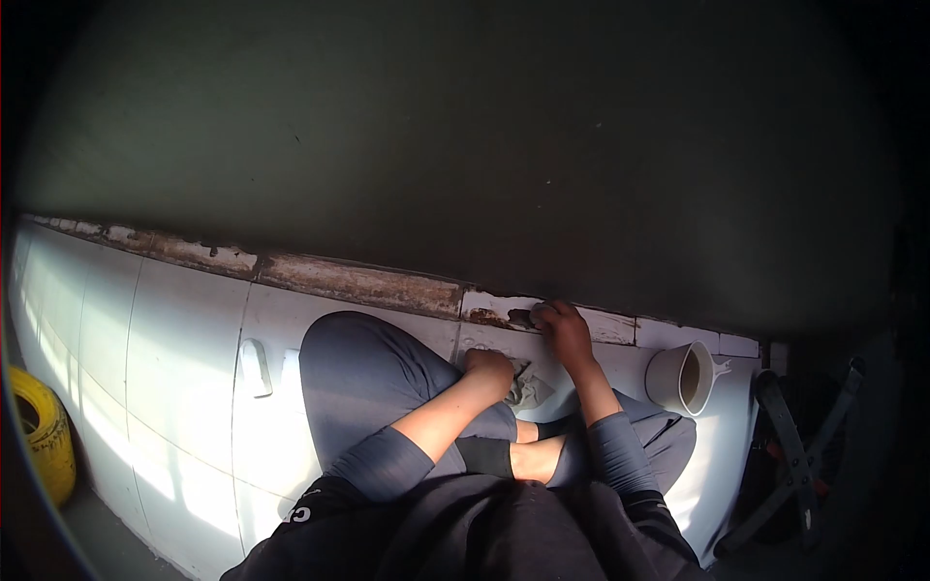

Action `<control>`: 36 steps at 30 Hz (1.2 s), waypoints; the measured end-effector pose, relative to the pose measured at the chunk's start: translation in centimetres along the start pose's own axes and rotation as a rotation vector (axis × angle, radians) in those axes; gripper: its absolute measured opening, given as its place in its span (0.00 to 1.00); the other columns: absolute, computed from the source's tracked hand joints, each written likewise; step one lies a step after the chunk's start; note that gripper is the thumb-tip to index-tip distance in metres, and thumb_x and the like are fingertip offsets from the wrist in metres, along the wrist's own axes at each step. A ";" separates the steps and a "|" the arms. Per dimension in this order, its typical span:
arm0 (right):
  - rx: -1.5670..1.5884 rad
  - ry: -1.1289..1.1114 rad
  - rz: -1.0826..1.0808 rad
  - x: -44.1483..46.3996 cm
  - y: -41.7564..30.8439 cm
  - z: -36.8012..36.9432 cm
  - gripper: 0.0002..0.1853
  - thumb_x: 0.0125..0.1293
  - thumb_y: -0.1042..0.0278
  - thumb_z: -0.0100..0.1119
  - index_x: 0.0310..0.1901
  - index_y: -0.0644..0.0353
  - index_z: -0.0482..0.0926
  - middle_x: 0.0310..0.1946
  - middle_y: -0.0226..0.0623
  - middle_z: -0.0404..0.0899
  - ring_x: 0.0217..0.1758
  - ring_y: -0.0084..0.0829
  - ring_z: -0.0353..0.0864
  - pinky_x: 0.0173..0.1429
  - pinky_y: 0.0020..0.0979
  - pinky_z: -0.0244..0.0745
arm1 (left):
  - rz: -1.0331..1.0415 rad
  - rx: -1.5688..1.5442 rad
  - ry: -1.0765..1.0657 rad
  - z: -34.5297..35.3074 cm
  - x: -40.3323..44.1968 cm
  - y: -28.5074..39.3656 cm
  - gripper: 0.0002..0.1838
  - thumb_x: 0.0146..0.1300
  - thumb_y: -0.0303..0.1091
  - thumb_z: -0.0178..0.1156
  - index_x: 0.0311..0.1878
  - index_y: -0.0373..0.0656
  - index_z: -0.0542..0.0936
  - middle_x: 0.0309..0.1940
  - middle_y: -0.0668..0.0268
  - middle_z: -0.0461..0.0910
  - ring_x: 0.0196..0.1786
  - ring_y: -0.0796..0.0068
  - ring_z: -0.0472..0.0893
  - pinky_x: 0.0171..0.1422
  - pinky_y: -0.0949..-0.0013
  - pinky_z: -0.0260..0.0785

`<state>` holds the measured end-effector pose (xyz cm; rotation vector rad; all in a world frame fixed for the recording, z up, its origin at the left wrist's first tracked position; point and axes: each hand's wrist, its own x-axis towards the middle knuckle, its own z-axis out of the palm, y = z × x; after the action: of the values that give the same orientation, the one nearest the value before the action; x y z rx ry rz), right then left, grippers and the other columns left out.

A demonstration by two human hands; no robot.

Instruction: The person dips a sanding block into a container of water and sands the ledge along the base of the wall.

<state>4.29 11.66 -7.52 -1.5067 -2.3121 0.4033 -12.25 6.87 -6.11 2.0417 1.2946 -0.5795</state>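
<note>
My left hand (489, 374) is closed in front of my shins, its fingers wrapped on a crumpled grey cloth (529, 389) that spreads out to the right. Farther forward, my right hand (566, 332) reaches to the foot of the wall. Its fingers are bent around a small greyish piece (539, 313), mostly hidden, pressed against the skirting tile (605, 325). That tile is whitish with dark brown patches around the fingertips. Left of it, another skirting tile (358, 282) is covered in brown, rough residue.
I sit cross-legged on white floor tiles (184, 358) against a dark wall (465, 136). A whitish mug-like pot (668, 377) stands to the right, by a folding metal stand (796, 455). At left lie a white oblong piece (255, 368) and a yellow tyre-like ring (53, 450).
</note>
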 end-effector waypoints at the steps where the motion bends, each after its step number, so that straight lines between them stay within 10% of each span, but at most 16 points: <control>1: -0.012 0.012 0.001 -0.2 0.4 0.0 0.13 0.49 0.76 0.62 0.39 0.54 0.82 0.41 0.38 0.78 0.45 0.43 0.77 0.48 0.38 0.74 | -0.001 -0.002 0.000 0.1 0.0 0.0 0.14 0.55 0.33 0.58 0.46 0.48 0.82 0.47 0.63 0.81 0.50 0.66 0.81 0.48 0.62 0.71; 36: -0.030 0.224 0.350 -4.5 1.2 -2.9 0.14 0.49 0.76 0.61 0.40 0.54 0.80 0.43 0.38 0.74 0.46 0.45 0.76 0.49 0.41 0.73 | 0.093 -0.064 0.075 0.0 -0.3 0.0 0.14 0.52 0.30 0.56 0.42 0.43 0.83 0.43 0.57 0.82 0.48 0.59 0.81 0.47 0.59 0.73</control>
<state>8.26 8.12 -6.04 -1.8719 -1.8951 0.2709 -12.39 6.74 -5.91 2.0751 1.2381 -0.4174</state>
